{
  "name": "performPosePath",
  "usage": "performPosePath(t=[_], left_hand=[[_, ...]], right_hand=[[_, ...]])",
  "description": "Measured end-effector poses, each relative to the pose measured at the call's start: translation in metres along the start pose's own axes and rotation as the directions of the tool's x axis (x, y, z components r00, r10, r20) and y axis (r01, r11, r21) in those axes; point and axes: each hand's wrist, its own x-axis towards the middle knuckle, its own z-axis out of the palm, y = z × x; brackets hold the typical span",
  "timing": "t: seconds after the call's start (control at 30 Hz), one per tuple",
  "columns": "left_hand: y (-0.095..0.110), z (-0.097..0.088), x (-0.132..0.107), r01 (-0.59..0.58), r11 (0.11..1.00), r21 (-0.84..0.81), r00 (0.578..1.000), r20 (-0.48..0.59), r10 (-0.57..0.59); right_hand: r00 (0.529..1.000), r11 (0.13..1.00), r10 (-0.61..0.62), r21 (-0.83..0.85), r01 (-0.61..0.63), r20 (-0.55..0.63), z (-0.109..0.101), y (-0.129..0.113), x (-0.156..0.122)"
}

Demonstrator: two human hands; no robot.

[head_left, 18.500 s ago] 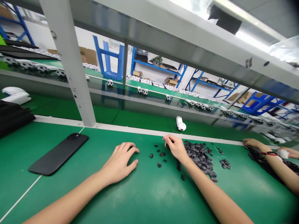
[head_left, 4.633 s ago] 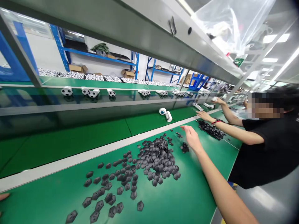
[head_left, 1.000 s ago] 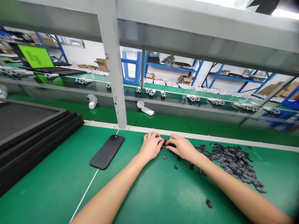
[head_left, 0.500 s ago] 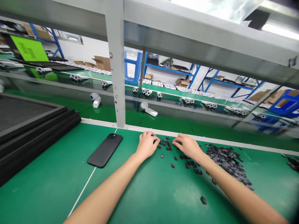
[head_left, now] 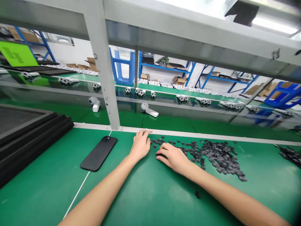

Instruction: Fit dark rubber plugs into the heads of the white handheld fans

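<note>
R hand [head_left: 171, 158] has slid down toward L hand [head_left: 141, 146] since the last frame; both are open, palms down, gripping nothing visible. On the green bench [head_left: 51, 191], black foam stack [head_left: 30, 135] sits at 9 o'clock, phone [head_left: 98, 153] just beside L hand, black pile [head_left: 221, 157] at R hand's 3 o'clock, loose bits [head_left: 169, 146] at its 12 o'clock, stray bit [head_left: 198, 195] at 5 o'clock. Best keep fingertips low so bits don't scatter.

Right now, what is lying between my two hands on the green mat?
In the head view, a scatter of small black pieces lies between the left hand and the right hand, on the green mat.
</note>
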Motion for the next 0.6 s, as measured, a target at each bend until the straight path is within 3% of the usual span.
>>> performPosePath(t=[0.17, 0.33, 0.43, 0.6], left_hand=[[0.001, -0.003, -0.002, -0.013, 1.0, 0.003, 1.0, 0.004, 0.013], [0.007, -0.008, -0.004, -0.065, 0.998, 0.01, 0.998, 0.008, 0.065], [0.016, -0.011, -0.011, -0.172, 0.985, 0.001, 0.983, 0.067, 0.172], [0.029, -0.01, -0.02, -0.383, 0.923, 0.032, 0.9, 0.238, 0.365]], right_hand=[[0.999, 0.998, 0.035, 0.06, -0.032, -0.039, 0.0, 0.017, -0.003], [0.981, 0.98, 0.18, 0.098, -0.173, -0.073, -0.026, 0.043, -0.024], [0.983, 0.96, 0.182, 0.221, -0.173, -0.019, -0.044, 0.047, -0.052], [0.973, 0.921, 0.156, 0.332, -0.205, 0.17, -0.066, 0.034, -0.119]])
